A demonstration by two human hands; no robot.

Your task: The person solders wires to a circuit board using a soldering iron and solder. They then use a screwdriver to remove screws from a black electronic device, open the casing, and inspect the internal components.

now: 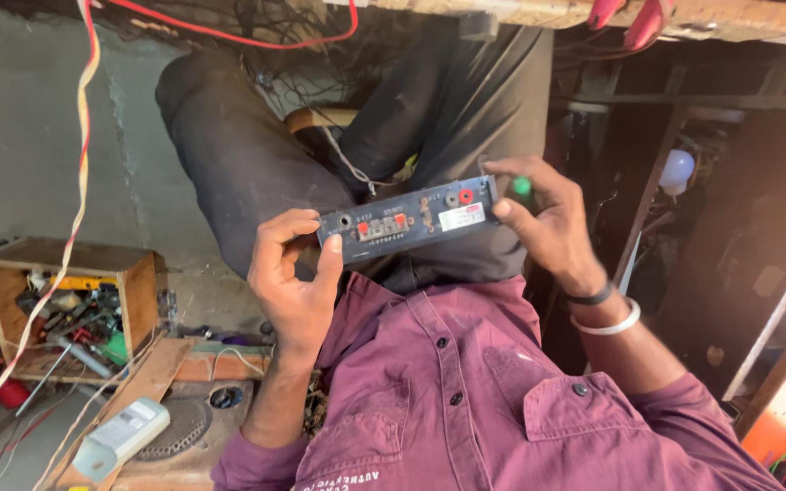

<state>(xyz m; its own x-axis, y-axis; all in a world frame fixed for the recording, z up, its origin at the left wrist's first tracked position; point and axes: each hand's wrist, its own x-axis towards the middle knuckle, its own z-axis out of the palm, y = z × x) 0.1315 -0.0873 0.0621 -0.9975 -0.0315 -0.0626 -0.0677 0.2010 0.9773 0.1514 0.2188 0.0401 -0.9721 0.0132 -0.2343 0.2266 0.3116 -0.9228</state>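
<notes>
I sit with my legs in dark trousers [229, 155] stretched out ahead. Both hands hold a long, dark electronic panel [411, 218] above my lap. Its face shows red and black sockets, a row of small terminals and a white sticker. My left hand [288, 273] pinches the panel's left end between thumb and fingers. Closed around the right end is my right hand [548, 223], which also keeps a small green-tipped object [522, 186] between its fingers. A black band and a white bangle [604, 323] sit on my right wrist.
A wooden box [134, 291] full of tools and wires stands at the left. A white plastic device [120, 438] and a round speaker grille [179, 427] lie on boards below it. Red and striped wires [79, 182] hang on the left. A white bulb [677, 170] sits among dark shelving on the right.
</notes>
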